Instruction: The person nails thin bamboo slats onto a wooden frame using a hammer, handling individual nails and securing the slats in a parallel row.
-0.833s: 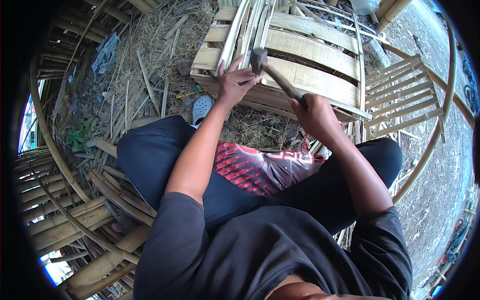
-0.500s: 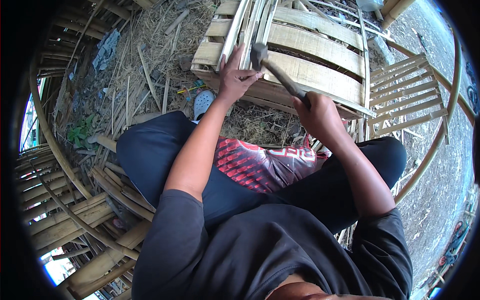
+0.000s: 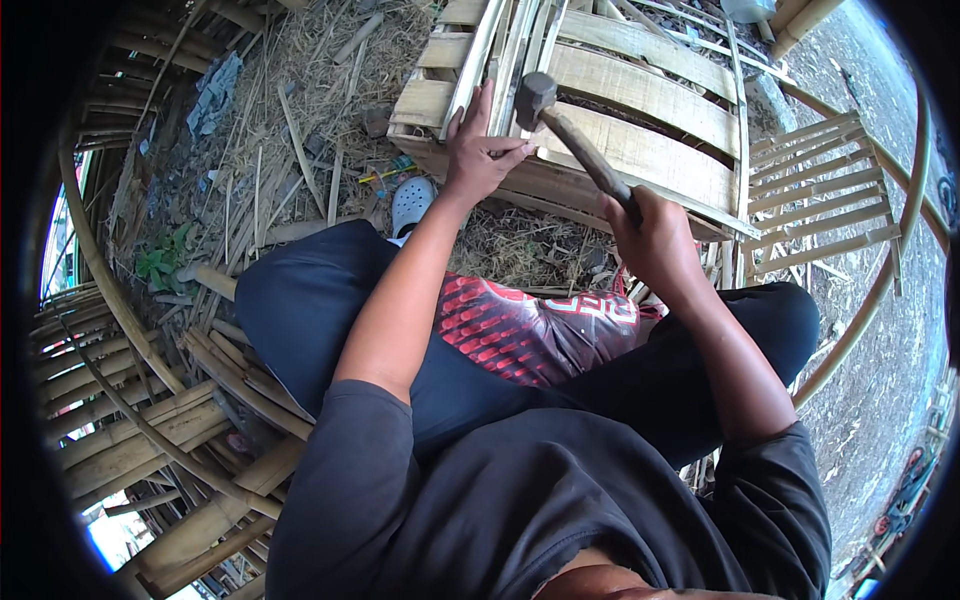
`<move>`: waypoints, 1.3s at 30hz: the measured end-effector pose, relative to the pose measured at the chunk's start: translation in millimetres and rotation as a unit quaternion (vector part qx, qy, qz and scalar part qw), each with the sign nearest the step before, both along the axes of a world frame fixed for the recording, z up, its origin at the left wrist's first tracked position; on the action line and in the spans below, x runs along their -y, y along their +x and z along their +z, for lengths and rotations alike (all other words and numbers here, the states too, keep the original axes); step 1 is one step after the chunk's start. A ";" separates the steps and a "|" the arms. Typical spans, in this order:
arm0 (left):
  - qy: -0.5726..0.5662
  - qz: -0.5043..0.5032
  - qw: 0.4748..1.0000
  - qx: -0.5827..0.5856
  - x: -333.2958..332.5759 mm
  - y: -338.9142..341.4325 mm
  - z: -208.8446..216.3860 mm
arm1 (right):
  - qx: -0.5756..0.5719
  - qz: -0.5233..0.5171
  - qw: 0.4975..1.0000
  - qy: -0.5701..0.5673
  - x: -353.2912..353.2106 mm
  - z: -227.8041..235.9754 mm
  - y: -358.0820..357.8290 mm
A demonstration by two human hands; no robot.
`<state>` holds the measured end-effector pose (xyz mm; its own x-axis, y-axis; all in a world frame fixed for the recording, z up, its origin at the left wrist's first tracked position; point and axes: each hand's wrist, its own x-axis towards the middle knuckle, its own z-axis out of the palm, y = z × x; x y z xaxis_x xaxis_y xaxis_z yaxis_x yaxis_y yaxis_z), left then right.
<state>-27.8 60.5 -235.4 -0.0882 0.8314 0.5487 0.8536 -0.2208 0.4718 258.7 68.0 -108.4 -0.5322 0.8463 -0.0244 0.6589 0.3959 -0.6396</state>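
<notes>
A bamboo slat frame (image 3: 640, 150) is seen lying on the straw-littered ground (image 3: 300, 90), directly ahead of the seated person's knees. Curved bamboo strips and slat panels (image 3: 110, 440) are stacked to the person's left; a smaller slatted panel (image 3: 830, 200) lies to the right. A red-patterned cloth (image 3: 530, 330) is spread over the lap. A hammer (image 3: 575, 140) is held over the frame's near edge: its wooden handle is gripped in the right hand (image 3: 655, 235), fingers closed fully around it, with the dark metal head raised just above the slats. The left hand (image 3: 478, 150) is laid on the frame beside the hammer head, thumb and forefinger pinched together at a thin upright strip (image 3: 478, 60); whether a nail is held cannot be told. A pale clog (image 3: 410, 205) is noted beside the left knee.
</notes>
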 end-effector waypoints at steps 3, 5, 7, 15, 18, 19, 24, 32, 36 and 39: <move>-0.001 0.001 1.000 0.010 -0.5 -0.8 -4.3 | -0.007 -0.008 1.000 -0.002 5.4 -1.8 -3.2; 0.008 -0.018 1.000 0.023 -0.6 -4.0 -3.4 | 0.008 -0.003 1.000 -0.017 1.4 -12.0 -2.9; 0.001 -0.011 1.000 0.017 0.5 -3.5 -2.8 | 0.020 0.000 0.998 -0.051 -3.6 -8.0 -3.4; -0.077 -0.068 0.995 0.009 9.1 -4.6 19.8 | 0.085 -0.073 0.992 -0.060 -31.5 -6.7 2.7; -0.104 -0.094 0.990 0.036 10.2 -8.3 31.2 | 0.114 -0.063 0.991 -0.021 -44.4 -27.4 10.5; -0.082 -0.100 0.991 0.040 10.5 -13.7 33.2 | 0.112 -0.064 0.991 -0.020 -46.6 -35.3 10.5; 0.026 0.178 0.983 0.042 -2.6 -43.7 31.5 | 0.091 -0.089 0.990 0.066 -51.6 -57.2 11.5; -0.195 0.218 0.940 0.173 -5.1 -26.6 45.2 | 0.115 -0.042 0.986 0.113 -51.8 -65.7 16.9; -0.183 0.232 0.940 0.170 -10.8 -24.3 46.7 | 0.120 -0.058 0.983 0.130 -54.6 -74.7 20.0; -0.172 0.289 0.906 0.257 -12.2 -54.8 36.8 | 0.118 -0.045 0.983 0.133 -51.2 -73.8 7.8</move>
